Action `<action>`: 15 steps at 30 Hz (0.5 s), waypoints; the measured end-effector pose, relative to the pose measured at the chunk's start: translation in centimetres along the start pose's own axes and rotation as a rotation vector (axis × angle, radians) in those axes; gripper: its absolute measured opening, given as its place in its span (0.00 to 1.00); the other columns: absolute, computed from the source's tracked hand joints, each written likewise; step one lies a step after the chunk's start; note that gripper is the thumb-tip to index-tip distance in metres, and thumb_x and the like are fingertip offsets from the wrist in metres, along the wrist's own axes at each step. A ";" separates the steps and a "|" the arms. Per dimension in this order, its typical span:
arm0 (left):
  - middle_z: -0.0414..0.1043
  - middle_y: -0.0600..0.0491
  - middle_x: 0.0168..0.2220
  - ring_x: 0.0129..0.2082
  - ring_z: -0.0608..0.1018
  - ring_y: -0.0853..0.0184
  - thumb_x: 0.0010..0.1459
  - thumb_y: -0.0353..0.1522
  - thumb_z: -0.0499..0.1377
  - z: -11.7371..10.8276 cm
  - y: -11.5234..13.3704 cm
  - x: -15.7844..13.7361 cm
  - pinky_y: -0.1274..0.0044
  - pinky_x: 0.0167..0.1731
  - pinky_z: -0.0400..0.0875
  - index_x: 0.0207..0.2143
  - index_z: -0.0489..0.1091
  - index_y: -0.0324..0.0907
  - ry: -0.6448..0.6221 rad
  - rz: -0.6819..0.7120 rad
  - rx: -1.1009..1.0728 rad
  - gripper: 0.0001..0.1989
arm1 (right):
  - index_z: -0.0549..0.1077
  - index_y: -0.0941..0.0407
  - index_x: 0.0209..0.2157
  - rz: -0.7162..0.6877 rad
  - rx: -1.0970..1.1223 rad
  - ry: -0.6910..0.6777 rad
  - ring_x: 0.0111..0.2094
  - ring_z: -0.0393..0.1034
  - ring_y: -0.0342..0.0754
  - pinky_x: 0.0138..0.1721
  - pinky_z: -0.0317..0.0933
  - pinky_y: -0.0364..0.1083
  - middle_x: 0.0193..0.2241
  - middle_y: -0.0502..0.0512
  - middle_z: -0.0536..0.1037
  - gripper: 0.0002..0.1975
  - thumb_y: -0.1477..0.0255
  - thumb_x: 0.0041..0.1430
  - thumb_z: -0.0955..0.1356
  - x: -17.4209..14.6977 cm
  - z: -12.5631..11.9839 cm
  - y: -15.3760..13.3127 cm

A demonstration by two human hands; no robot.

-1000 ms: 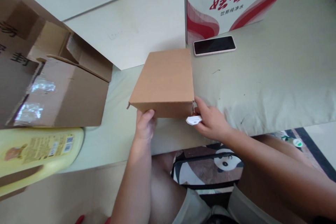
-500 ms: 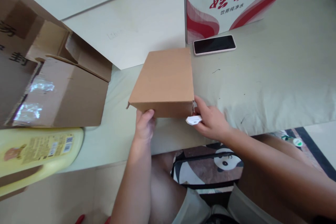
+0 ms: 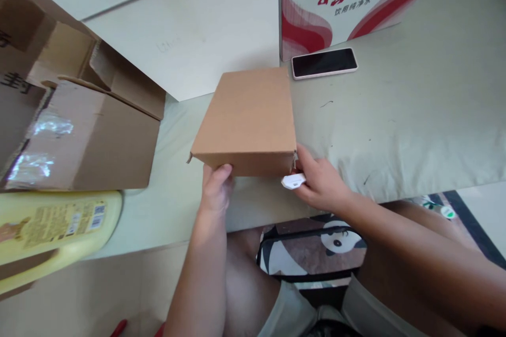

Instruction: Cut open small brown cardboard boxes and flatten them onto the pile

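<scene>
A closed brown cardboard box (image 3: 247, 116) is tilted in front of me above the pale green cloth. My left hand (image 3: 216, 187) is closed on the lower front edge, thumb on the front face and fingers hidden underneath. At the front right corner, my right hand (image 3: 320, 179) touches the box with its fingers. A small white object (image 3: 293, 181) with a blunt, slotted end sticks out of that closed hand; the rest is hidden in the grip, so I cannot tell its kind.
Behind the box is a white panel (image 3: 221, 26). A phone (image 3: 324, 63) lies before a red-and-white carton (image 3: 356, 5). At left are a large open carton (image 3: 122, 142) and a yellow jug (image 3: 113, 221). Pale cloth (image 3: 427, 116) covers the surface.
My view has shifted slightly, so the surroundings sit a little differently. Both hands keep the same hold, and the cardboard box stays nearly still.
</scene>
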State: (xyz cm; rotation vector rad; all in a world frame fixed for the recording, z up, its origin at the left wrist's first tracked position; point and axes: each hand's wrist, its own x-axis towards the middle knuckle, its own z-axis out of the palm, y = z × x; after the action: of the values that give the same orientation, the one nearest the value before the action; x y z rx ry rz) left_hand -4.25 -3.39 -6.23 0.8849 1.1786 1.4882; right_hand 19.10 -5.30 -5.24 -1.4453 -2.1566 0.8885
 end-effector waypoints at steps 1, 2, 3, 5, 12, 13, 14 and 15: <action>0.81 0.52 0.44 0.49 0.81 0.59 0.37 0.47 0.74 0.0 0.0 -0.1 0.76 0.42 0.76 0.50 0.75 0.49 -0.003 0.001 0.008 0.35 | 0.52 0.62 0.66 -0.002 -0.011 -0.001 0.23 0.68 0.50 0.25 0.50 0.46 0.28 0.55 0.80 0.36 0.68 0.57 0.60 -0.1 0.0 0.0; 0.80 0.52 0.45 0.50 0.80 0.58 0.37 0.47 0.74 0.0 0.1 -0.1 0.75 0.42 0.76 0.51 0.74 0.49 0.000 0.002 0.011 0.36 | 0.53 0.61 0.66 -0.005 -0.022 0.001 0.22 0.68 0.50 0.25 0.50 0.46 0.27 0.54 0.80 0.35 0.68 0.56 0.61 -0.1 0.0 0.1; 0.80 0.52 0.46 0.51 0.80 0.58 0.37 0.47 0.74 0.0 0.1 -0.2 0.75 0.42 0.76 0.52 0.74 0.50 0.006 -0.002 0.012 0.37 | 0.54 0.61 0.65 -0.009 -0.031 0.002 0.22 0.67 0.49 0.25 0.50 0.46 0.27 0.54 0.79 0.35 0.68 0.56 0.61 -0.2 0.0 0.1; 0.80 0.52 0.48 0.52 0.80 0.57 0.36 0.46 0.74 0.0 0.1 -0.4 0.75 0.42 0.76 0.52 0.74 0.50 0.028 -0.016 0.006 0.38 | 0.56 0.60 0.63 -0.017 -0.036 0.008 0.21 0.67 0.49 0.24 0.50 0.45 0.25 0.53 0.78 0.33 0.68 0.56 0.61 -0.3 -0.1 0.1; 0.81 0.52 0.46 0.51 0.80 0.58 0.37 0.49 0.74 -0.3 0.0 -0.4 0.76 0.42 0.77 0.49 0.76 0.49 0.019 0.015 0.025 0.35 | 0.56 0.62 0.63 -0.018 -0.030 0.003 0.22 0.68 0.50 0.24 0.49 0.46 0.26 0.55 0.79 0.33 0.67 0.56 0.60 -0.1 -0.2 0.0; 0.81 0.52 0.46 0.51 0.80 0.59 0.37 0.49 0.74 -0.4 -0.1 -0.2 0.76 0.42 0.77 0.49 0.76 0.49 0.014 0.015 0.023 0.35 | 0.55 0.62 0.64 -0.021 -0.028 0.002 0.22 0.68 0.51 0.24 0.49 0.46 0.26 0.55 0.79 0.34 0.67 0.57 0.60 -0.1 -0.1 0.0; 0.81 0.52 0.46 0.51 0.80 0.59 0.37 0.49 0.74 -0.5 -0.3 0.0 0.76 0.42 0.77 0.49 0.76 0.49 0.012 0.018 0.017 0.35 | 0.54 0.62 0.65 -0.023 -0.026 0.002 0.23 0.69 0.51 0.25 0.50 0.46 0.27 0.55 0.80 0.34 0.68 0.57 0.61 0.0 0.0 0.0; 0.81 0.52 0.46 0.51 0.80 0.59 0.37 0.49 0.74 -0.7 -0.5 0.2 0.76 0.42 0.77 0.49 0.76 0.49 0.013 0.030 0.011 0.35 | 0.54 0.62 0.65 -0.022 -0.028 -0.001 0.23 0.69 0.50 0.25 0.50 0.46 0.28 0.55 0.81 0.35 0.68 0.57 0.61 0.1 0.1 -0.1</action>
State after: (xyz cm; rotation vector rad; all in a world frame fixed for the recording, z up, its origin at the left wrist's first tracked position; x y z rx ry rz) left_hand -4.77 -3.37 -6.89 0.9054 1.1889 1.5148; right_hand 18.92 -5.25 -5.29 -1.4313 -2.1900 0.8550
